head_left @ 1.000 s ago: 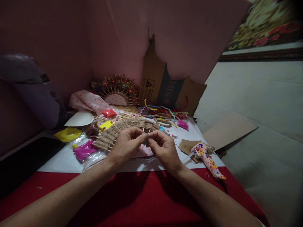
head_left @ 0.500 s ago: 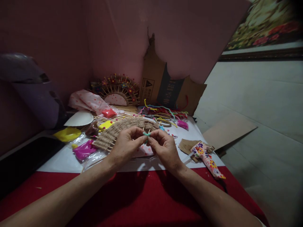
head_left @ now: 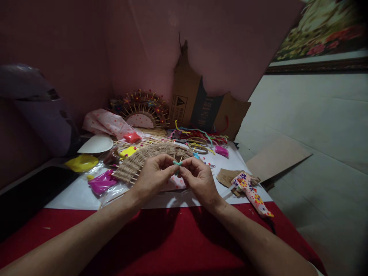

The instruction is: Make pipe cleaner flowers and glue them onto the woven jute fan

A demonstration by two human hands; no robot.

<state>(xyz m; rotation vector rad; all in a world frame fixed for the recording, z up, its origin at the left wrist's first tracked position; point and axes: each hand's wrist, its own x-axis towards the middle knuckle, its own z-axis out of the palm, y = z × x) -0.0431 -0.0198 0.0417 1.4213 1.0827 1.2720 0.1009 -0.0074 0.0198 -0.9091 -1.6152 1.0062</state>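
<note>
Both my hands pinch one small piece of turquoise yarn (head_left: 178,163) between thumbs and forefingers; its exact shape is partly hidden by the fingertips. My left hand (head_left: 155,174) is closed on its left side, my right hand (head_left: 199,178) on its right. Behind and below them lies a half-round fan (head_left: 149,155) of woven brown twine on thin sticks, several tipped with red beads. Pink dotted cloth (head_left: 176,183) at its base shows between my hands. A small blue flower shape (head_left: 196,155) sits just beyond my right fingers.
A flower-patterned glue gun (head_left: 250,191) lies on cardboard at the right. Coloured yarn strands (head_left: 198,135), a magenta packet (head_left: 222,151) and a finished fan (head_left: 140,111) are at the back. Clay bags (head_left: 102,182), a white plate (head_left: 96,144) and a dark flat panel (head_left: 34,199) lie left.
</note>
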